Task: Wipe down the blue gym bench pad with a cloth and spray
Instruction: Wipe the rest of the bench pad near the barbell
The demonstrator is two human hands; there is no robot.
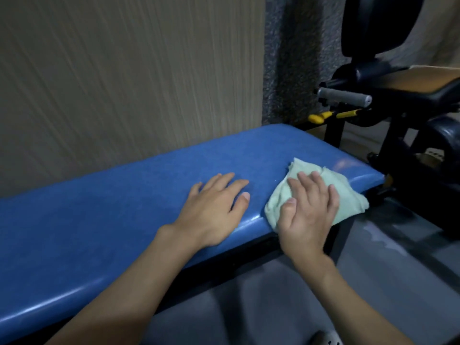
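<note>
Bench pad (119, 220) cut off at left edge, cloth (351, 192) partly under right hand (308, 212), black machine (410, 95) cropped right

Beige wall (99, 83) upper left, black gym machine (398, 100) upper right with grey grip (344, 95) and yellow lever (321, 117), grey floor (373, 257) lower right.

Readable text, labels, brands, numbers, signs: none. Faces of the blue bench pad (124, 207) and the pale green cloth (348, 192): unmarked as shown. On the black machine (410, 135): one small pale patch (434, 153), too blurred to read.
</note>
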